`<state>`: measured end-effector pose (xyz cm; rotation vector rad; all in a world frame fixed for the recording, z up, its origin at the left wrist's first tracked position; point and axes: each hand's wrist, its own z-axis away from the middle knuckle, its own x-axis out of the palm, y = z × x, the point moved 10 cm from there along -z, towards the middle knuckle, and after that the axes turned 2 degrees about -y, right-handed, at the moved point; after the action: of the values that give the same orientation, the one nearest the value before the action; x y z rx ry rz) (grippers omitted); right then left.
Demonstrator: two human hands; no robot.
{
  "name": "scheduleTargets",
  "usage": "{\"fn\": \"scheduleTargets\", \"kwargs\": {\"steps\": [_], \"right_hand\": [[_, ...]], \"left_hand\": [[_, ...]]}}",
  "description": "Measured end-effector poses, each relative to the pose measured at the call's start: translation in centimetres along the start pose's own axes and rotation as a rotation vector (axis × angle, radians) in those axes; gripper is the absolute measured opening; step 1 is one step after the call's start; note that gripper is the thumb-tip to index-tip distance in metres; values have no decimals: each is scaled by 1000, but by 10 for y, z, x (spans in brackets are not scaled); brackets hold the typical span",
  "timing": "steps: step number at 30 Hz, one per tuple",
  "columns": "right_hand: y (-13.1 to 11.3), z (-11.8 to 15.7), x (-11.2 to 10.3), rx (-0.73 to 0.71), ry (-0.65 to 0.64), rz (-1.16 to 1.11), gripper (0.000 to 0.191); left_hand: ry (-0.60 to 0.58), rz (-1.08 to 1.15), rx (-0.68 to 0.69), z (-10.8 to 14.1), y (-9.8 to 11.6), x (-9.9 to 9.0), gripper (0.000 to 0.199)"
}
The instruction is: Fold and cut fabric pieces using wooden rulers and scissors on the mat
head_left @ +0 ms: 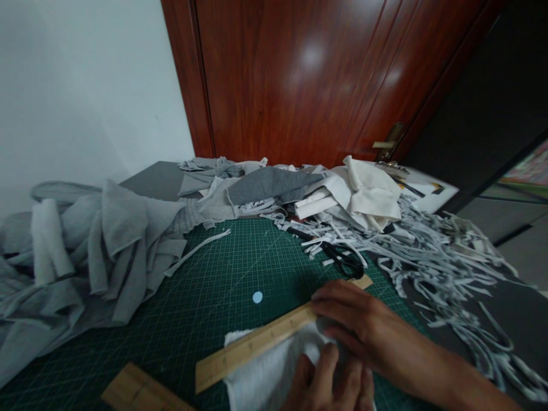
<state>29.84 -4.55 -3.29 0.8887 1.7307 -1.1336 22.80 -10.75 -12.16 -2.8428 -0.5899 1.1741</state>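
Note:
A pale grey piece of cloth (pixel 274 368) lies on the green cutting mat (pixel 240 257) at the bottom middle. Along its upper edge a wooden ruler (pixel 252 346) is laid at a slant. My right hand (pixel 359 322) reaches in from the right and rests over the ruler's right part, its fingers stretched out and touching ruler and cloth. Just below it, my left hand (pixel 331 382) lies on the cloth, fingers apart and slightly bent. The fingertips press on the fabric, and neither hand visibly grips anything. The lower part of my left hand is cut off by the frame.
A second wooden ruler (pixel 143 391) lies lower left. Black scissors (pixel 345 260) are beyond my right hand, beside heaped grey fabric strips (pixel 445 274). Grey cloth (pixel 124 228) is piled left, more folded fabric (pixel 274 185) at the back. A small light round spot (pixel 257 297) shows on the mat.

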Motion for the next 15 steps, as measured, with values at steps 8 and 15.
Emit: {"fn": "scheduleTargets", "kwargs": {"steps": [8,15], "right_hand": [[2,-6,8,-41,2,-33,34],[8,-11,11,-9,-20,-101,27]], "left_hand": [[111,-92,58,-1,3,-8,24],[146,-92,128,-13,-4,-21,19]]}}
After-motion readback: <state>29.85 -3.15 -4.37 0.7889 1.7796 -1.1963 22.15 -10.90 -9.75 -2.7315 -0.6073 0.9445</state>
